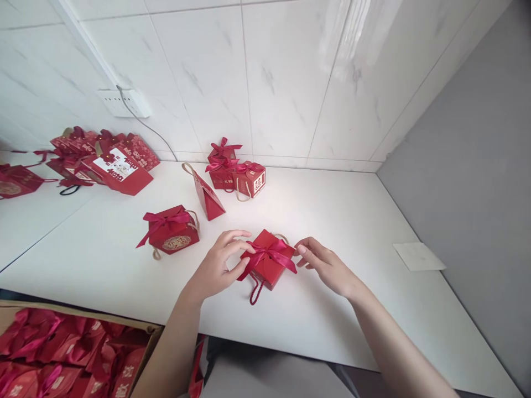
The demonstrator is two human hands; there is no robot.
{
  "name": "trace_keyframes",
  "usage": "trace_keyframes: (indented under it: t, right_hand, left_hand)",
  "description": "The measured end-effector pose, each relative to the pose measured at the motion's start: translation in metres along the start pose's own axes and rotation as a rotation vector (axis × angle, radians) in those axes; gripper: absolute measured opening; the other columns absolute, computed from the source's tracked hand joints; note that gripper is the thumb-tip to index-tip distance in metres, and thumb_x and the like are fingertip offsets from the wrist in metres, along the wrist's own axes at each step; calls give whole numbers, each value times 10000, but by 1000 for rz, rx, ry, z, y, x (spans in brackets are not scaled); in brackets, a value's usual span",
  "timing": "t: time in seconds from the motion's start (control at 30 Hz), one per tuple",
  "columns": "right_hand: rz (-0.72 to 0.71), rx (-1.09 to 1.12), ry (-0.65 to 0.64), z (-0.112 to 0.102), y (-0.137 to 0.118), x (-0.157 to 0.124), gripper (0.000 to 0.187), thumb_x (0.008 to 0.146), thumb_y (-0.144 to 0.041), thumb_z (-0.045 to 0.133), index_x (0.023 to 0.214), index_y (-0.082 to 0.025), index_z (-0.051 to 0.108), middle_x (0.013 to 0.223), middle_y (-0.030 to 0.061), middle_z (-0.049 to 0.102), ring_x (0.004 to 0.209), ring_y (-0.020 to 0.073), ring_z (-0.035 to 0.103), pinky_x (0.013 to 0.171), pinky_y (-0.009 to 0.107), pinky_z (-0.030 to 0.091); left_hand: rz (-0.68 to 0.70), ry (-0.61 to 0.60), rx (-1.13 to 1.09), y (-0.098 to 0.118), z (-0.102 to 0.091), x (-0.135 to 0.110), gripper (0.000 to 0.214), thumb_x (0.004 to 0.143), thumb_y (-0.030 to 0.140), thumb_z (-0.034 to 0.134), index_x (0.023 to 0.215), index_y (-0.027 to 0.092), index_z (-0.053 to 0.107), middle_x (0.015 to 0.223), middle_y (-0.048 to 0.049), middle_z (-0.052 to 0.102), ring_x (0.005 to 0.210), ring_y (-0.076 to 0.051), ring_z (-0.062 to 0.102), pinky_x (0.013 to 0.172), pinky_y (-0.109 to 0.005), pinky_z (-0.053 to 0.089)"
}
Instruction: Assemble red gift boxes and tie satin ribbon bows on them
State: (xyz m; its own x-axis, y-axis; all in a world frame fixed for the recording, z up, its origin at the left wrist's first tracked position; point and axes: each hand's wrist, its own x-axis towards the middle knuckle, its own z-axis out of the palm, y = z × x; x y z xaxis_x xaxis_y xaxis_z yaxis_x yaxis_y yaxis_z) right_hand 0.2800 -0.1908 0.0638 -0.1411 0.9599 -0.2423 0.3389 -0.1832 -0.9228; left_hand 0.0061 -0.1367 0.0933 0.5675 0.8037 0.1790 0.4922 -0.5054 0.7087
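Note:
A small red gift box (269, 264) with a magenta ribbon bow and cord handles lies on the white table (352, 221), near its front edge. My left hand (222, 265) curls against the box's left side, fingertips touching the ribbon and the box edge. My right hand (326, 264) is at the box's right side, its fingers bent with the tips touching the ribbon's end.
Another ribboned red box (172, 232) sits to the left, a flat-folded red bag (207, 196) behind it, and three boxes (234, 171) by the tiled wall. A red pile (103, 157) lies far left. A cardboard carton (74, 354) of red boxes stands bottom left. White paper (418, 256) lies right.

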Motion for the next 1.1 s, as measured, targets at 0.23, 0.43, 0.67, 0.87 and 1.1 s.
trace_keyframes:
  t: [0.23, 0.43, 0.67, 0.87, 1.1]
  right_hand:
    - [96, 11, 83, 23, -4, -8, 520, 927, -669, 393, 761, -212, 576, 789, 42, 676, 756, 211, 628, 717, 339, 453]
    - [-69, 176, 4, 13, -10, 19, 371, 853, -536, 634, 741, -190, 563, 720, 14, 661, 696, 160, 598, 685, 290, 445]
    - [12, 288, 130, 14, -12, 41, 464, 881, -655, 516, 803, -198, 527, 747, 35, 693, 654, 169, 639, 687, 315, 469]
    - [-8, 270, -4, 39, 5, 42, 440, 910, -611, 515, 765, -195, 524, 656, -20, 560, 587, 130, 499, 605, 276, 365]
    - [-196, 455, -78, 39, 3, 38, 408, 960, -432, 537, 661, -191, 402, 664, -37, 383, 628, 113, 321, 600, 262, 258]
  left_hand:
    - [-316, 33, -201, -9, 8, 12, 206, 896, 363, 542, 1060, 239, 526, 942, -9, 600, 751, -138, 561, 673, -269, 444]
    - [-294, 22, -274, -15, 21, 52, 80, 809, 201, 535, 856, 208, 598, 787, 6, 616, 722, -143, 568, 664, -263, 423]
    - [-220, 222, -291, -33, 24, 94, 113, 818, 254, 553, 839, 194, 647, 759, 4, 629, 730, -156, 588, 690, -269, 433]
    - [-149, 315, -429, -47, 32, 83, 116, 854, 235, 537, 856, 187, 642, 859, -16, 637, 810, -157, 590, 738, -268, 444]
    - [-113, 153, -285, -45, 18, 76, 186, 797, 103, 503, 846, 209, 647, 996, -21, 616, 973, -164, 591, 759, -254, 461]
